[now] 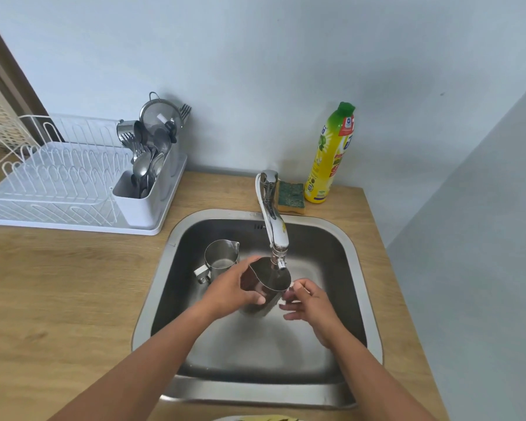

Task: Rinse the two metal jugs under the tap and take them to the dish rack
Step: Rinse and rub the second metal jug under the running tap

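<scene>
One metal jug is held under the tap over the sink, gripped around its body by the left hand; its handle side is pinched by the right hand; the second jug stands upright in the basin, just beside; wet steel could slip and strike it; the dish rack lies well apart, so drips on the counter are likely

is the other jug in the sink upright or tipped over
Upright: the second jug stands on the sink floor, mouth facing up, left of the jug under the tap.

Dish rack left of sink
</scene>
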The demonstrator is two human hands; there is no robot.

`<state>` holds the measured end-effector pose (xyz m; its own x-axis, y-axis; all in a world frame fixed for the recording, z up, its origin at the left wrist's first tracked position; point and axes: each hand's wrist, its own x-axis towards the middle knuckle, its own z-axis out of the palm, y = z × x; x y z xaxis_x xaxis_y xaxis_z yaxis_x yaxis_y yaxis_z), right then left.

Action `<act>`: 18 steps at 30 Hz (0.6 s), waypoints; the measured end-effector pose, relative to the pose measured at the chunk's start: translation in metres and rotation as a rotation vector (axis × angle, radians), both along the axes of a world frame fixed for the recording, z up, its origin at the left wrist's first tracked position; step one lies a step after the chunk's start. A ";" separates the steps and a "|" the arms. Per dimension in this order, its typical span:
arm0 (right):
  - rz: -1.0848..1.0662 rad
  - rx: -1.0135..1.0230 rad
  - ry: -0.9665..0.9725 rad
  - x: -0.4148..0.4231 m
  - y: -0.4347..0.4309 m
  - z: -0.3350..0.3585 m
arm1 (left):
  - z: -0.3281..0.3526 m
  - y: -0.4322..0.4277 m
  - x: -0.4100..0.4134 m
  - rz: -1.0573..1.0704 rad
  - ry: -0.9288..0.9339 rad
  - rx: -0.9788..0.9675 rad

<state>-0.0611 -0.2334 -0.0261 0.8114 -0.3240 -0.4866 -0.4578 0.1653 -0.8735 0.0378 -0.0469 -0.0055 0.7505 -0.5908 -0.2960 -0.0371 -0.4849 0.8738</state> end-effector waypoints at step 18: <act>0.110 -0.234 0.137 0.002 -0.012 0.014 | -0.008 -0.003 -0.021 0.087 0.113 -0.011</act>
